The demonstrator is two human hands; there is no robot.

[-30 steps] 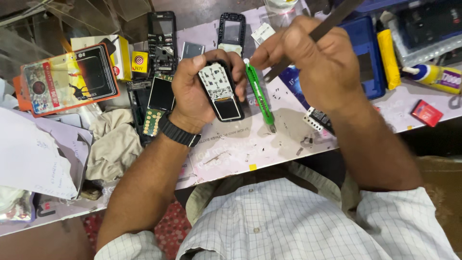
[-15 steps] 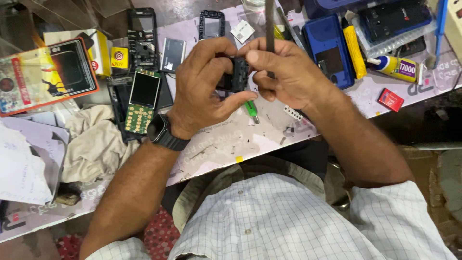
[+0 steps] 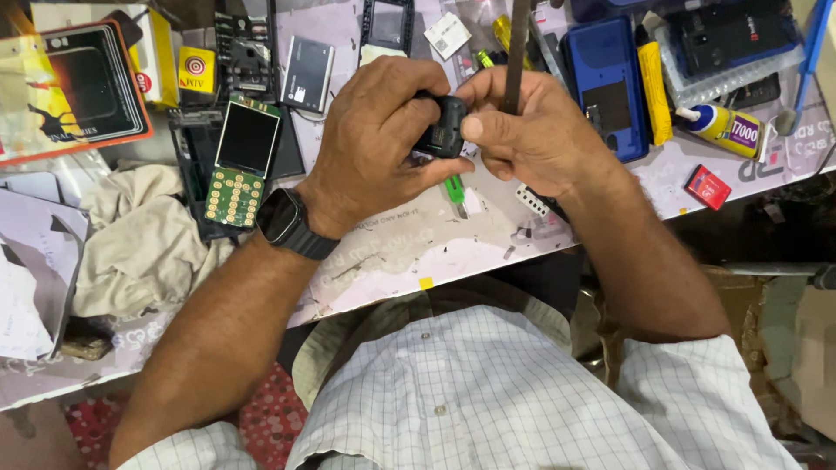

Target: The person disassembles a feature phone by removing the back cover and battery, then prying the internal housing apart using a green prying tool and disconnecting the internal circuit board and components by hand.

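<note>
Both hands meet over the middle of the workbench around a small black phone body (image 3: 442,129). My left hand (image 3: 379,139) wraps it from the left, a black watch (image 3: 283,218) on that wrist. My right hand (image 3: 531,130) presses its thumb on the phone's right side and also pinches a thin dark tool (image 3: 515,48) that stands upright between the fingers. A green screwdriver (image 3: 455,189) lies on the bench just below the hands, mostly hidden by them.
A bare phone circuit board with screen and keypad (image 3: 239,161) lies left of the hands, next to a beige cloth (image 3: 144,235). A blue phone shell (image 3: 605,87), yellow tube (image 3: 653,83), glue bottle (image 3: 723,126) and small red box (image 3: 707,186) sit right. The bench edge (image 3: 409,287) runs near my body.
The phone, held face-up in the left hand a second ago, has been turned and both hands have closed around it. The right hand's tool swung from slanted to upright.
</note>
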